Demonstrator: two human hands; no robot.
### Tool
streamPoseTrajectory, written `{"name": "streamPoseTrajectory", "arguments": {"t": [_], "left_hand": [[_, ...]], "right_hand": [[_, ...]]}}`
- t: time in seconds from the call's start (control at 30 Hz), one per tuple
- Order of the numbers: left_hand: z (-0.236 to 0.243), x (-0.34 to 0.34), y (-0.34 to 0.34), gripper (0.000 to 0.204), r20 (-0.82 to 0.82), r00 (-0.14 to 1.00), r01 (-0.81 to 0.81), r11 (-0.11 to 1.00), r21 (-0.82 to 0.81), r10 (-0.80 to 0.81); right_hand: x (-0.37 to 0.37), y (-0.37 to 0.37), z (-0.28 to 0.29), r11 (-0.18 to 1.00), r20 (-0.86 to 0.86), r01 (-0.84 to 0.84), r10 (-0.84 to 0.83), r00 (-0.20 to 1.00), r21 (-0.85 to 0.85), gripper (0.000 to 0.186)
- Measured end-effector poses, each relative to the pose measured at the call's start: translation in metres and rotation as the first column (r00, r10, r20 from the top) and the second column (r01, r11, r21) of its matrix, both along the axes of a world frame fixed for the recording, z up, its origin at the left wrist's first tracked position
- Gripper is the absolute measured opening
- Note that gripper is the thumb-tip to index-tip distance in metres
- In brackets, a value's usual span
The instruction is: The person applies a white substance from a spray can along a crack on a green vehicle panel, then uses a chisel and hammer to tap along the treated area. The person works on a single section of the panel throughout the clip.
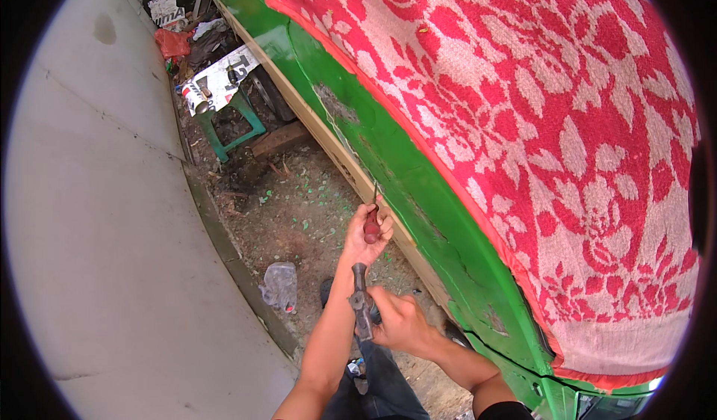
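Note:
My left hand is closed around the red handle of a screwdriver. Its thin shaft points away from me, with the tip at or very near the lower edge of a green vehicle panel. Closer to me, my right hand grips a hammer, whose dark metal head hangs over my left forearm, apart from the screwdriver. Most of the hammer's handle is hidden by my fingers. Along the panel's lower edge runs a beige strip. The paint is chipped in a patch farther along.
A red and pale floral blanket covers the vehicle's upper side. To the left rises a grey wall. A green stool topped with a printed sheet stands farther off, near a wooden block. A clear plastic bag lies on the ground.

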State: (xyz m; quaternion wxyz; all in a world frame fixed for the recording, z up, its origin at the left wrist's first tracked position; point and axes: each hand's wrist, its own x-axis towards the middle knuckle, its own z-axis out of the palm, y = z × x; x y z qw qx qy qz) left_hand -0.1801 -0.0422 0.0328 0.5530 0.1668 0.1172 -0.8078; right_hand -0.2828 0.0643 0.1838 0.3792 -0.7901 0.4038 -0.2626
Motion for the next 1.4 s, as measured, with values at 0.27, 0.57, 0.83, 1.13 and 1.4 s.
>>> {"name": "streamPoseTrajectory", "arguments": {"t": [0.27,0.57,0.83,1.13,1.4], "left_hand": [[0.003,0.005,-0.012,0.026,-0.005,0.999,0.039,0.999,0.028,-0.039],[-0.003,0.005,-0.012,0.023,-0.003,0.995,0.103,0.994,0.024,-0.103],[0.008,0.015,-0.018,0.021,0.012,0.99,0.143,0.989,0.029,-0.143],[0.004,0.02,-0.024,0.016,0.159,0.956,0.237,0.969,0.069,-0.246],[-0.041,0.017,-0.026,0.008,0.152,0.914,0.361,0.925,0.117,-0.376]], "right_hand": [[-0.001,-0.021,-0.037,0.998,-0.231,0.055,-0.055,0.971,-0.006,0.04],[0.002,-0.03,-0.043,0.995,-0.216,0.1,-0.1,0.971,-0.008,0.045],[0.004,-0.025,-0.014,0.99,-0.191,0.106,-0.087,0.978,0.095,0.046],[0.016,0.002,-0.002,0.978,0.022,0.207,-0.208,0.978,0.011,0.043],[0.026,-0.024,-0.041,0.895,-0.275,0.408,-0.352,0.895,0.183,0.043]]}}
